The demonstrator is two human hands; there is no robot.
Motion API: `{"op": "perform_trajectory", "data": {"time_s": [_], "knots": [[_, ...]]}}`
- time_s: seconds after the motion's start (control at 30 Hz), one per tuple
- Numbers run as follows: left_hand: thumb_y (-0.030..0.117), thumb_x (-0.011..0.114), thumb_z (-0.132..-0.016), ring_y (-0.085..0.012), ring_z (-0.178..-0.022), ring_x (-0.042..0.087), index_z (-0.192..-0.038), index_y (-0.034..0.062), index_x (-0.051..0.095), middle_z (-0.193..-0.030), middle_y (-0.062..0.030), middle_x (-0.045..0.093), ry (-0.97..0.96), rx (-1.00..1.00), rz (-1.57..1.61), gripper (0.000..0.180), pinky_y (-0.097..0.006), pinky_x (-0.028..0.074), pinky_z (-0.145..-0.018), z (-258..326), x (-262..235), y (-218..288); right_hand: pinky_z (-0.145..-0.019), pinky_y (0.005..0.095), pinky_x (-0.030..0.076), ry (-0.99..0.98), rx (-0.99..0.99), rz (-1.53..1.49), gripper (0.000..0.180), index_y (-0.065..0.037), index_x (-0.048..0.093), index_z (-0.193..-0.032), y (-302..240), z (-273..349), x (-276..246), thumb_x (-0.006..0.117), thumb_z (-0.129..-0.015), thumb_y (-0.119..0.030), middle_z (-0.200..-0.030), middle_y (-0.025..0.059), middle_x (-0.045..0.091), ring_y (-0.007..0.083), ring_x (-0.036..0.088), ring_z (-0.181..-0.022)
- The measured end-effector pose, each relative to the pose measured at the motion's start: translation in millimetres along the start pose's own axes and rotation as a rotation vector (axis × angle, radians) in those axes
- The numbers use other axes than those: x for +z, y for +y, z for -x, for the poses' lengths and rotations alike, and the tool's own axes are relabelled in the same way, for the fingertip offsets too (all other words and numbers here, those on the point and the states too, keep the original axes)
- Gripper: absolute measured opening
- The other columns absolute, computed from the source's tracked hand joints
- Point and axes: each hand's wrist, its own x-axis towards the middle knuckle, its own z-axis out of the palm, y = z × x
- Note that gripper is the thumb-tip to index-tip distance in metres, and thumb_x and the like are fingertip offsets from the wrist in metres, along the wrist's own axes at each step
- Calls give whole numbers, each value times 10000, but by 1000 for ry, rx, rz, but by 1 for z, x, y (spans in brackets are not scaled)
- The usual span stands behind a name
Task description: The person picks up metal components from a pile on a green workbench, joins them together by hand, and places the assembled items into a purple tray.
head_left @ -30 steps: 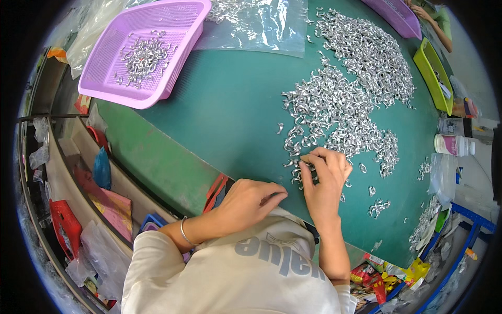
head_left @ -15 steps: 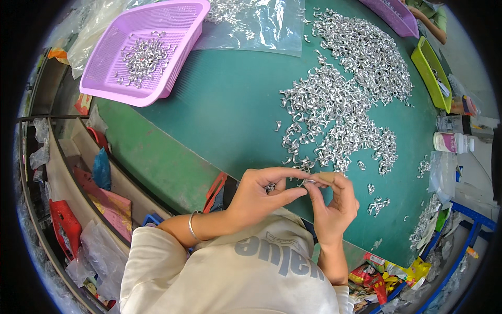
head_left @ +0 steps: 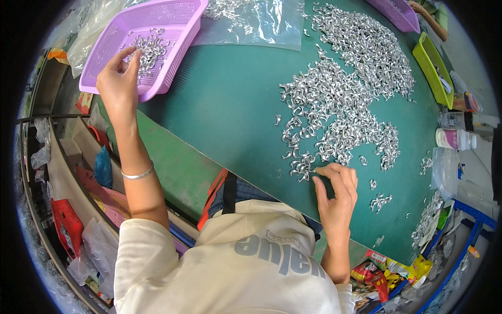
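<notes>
My left hand (head_left: 119, 78) reaches over the purple basket (head_left: 175, 55) at the far left. Its thumb and forefinger curve toward each other with a gap between, and no piece shows in them; the other fingers are mostly hidden. Small curved silvery metal pieces (head_left: 150, 49) lie in the basket beside the fingertips. My right hand (head_left: 337, 193) rests near the table's front edge, thumb and forefinger apart. Its fingertips are at the near end of a large heap of the same metal pieces (head_left: 340, 112), next to a small cluster (head_left: 301, 166).
A clear plastic sheet (head_left: 256, 29) with more pieces lies at the back. On the right stand a green bin (head_left: 433, 70) and a white bottle (head_left: 454, 139). Another person's arm (head_left: 431, 21) shows at the far right, near a second purple basket (head_left: 395, 13).
My left hand has left my right and moved far left, over the basket. My right hand has shifted slightly, its fingers now by the heap's near edge; the fingertips were together before.
</notes>
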Motion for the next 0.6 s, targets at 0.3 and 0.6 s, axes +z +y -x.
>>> {"op": "perform_trajectory", "data": {"time_s": [0.3, 0.6], "knots": [[29, 646, -740, -65, -472, 468, -884, 29, 640, -659, -65, 600, -766, 13, 606, 145, -209, 398, -449, 131, -9, 86, -707, 346, 311, 4, 41, 213, 172, -55, 611, -899, 0, 4, 13, 629, -729, -60, -870, 51, 530, 227, 470, -803], [34, 697, -706, -35, -459, 282, -905, 27, 644, -487, 32, 310, -1111, -221, 856, 206, -214, 254, -420, 186, 1, 109, -713, 320, 338, 178, -93, 5, 169, -32, 618, -867, -5, 13, 3, 627, -701, -3, -901, 57, 581, 226, 521, -819]]}}
